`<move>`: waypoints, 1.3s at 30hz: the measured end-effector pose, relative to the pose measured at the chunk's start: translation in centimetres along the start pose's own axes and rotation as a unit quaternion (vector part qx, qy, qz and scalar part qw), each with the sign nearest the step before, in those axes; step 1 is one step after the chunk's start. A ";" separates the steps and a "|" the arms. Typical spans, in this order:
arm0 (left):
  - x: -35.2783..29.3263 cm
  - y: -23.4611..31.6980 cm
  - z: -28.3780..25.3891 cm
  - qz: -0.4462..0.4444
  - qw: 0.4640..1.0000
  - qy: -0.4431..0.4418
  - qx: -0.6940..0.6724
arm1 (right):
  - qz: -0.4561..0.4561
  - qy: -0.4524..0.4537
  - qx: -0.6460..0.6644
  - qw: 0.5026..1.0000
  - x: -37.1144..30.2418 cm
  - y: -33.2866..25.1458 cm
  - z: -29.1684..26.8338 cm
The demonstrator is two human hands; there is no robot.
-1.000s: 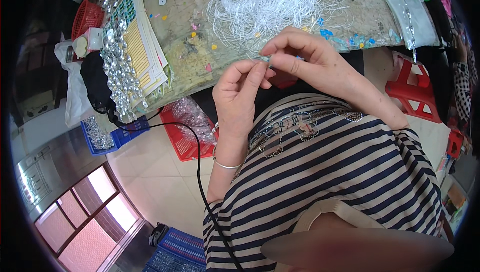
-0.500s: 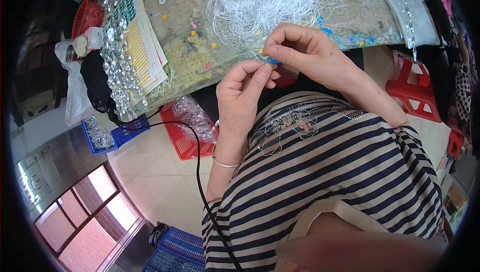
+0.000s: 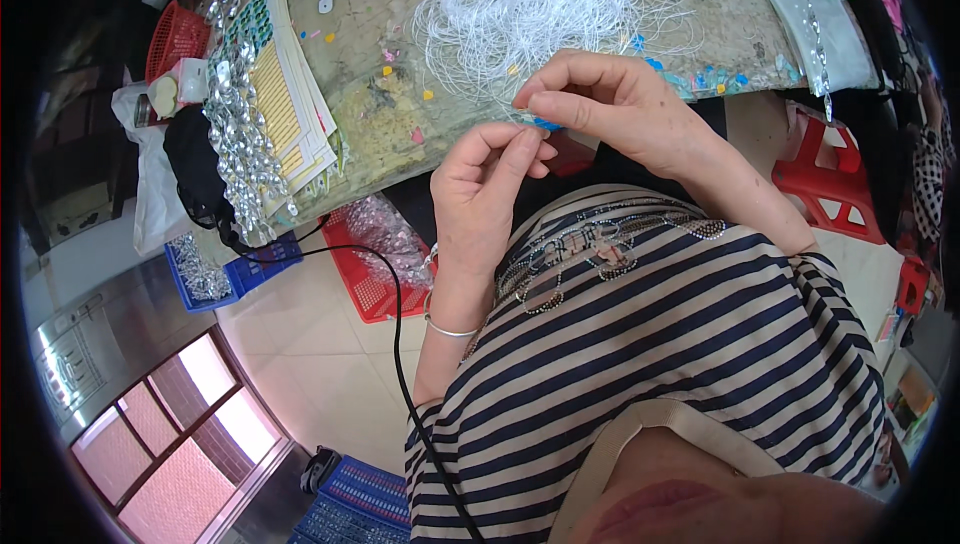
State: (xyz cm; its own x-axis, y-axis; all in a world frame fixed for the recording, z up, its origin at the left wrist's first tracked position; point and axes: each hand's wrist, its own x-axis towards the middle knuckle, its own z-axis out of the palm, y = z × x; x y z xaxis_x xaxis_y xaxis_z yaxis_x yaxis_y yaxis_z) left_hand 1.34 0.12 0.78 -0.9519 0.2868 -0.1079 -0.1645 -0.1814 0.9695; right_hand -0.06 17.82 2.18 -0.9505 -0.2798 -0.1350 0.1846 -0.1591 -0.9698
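Observation:
My left hand [image 3: 475,184] is closed in a pinch, thumb against forefinger, just off the table's near edge. A small blue piece [image 3: 543,124] shows at its fingertips; its exact kind is too small to tell. Above and to the right, my right hand [image 3: 615,109] has curled fingers, with thumb and forefinger brought together close over the blue piece. Whatever lies between those two fingertips is too fine to make out. Just beyond both hands, a tangled heap of white thread [image 3: 530,14] spreads over the worn table [image 3: 370,144].
Left on the table lie patterned paper sheets [image 3: 290,94] and strings of shiny clear beads [image 3: 240,144]. A black cable [image 3: 397,324] hangs past my left arm. Below are a red basket [image 3: 365,289], a blue bin [image 3: 235,284] and, rightward, a red stool [image 3: 830,179].
My right thumb and forefinger have shifted slightly left over the blue piece. My left hand stays nearly in place, still pinched.

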 end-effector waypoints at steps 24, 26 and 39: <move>-0.3 0.0 -0.4 -0.029 0.997 -0.069 0.003 | 0.051 -0.048 -0.022 0.997 0.4 -0.1 -0.4; -0.3 0.0 -0.6 -0.034 0.996 -0.083 0.008 | 0.051 -0.045 -0.048 0.997 0.4 -0.2 -0.3; 0.0 -0.1 -0.3 -0.059 0.994 0.051 -0.078 | -0.023 -0.005 -0.041 0.999 0.3 0.6 -0.3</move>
State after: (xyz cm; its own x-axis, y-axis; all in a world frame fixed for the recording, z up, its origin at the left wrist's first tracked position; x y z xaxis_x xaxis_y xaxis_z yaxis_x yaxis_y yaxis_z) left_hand 1.30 -0.12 0.67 -0.9433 0.2202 -0.2484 -0.3075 -0.2973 0.9039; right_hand -0.30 17.96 1.46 -0.9548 -0.2840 -0.0884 0.1196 -0.0946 -0.9883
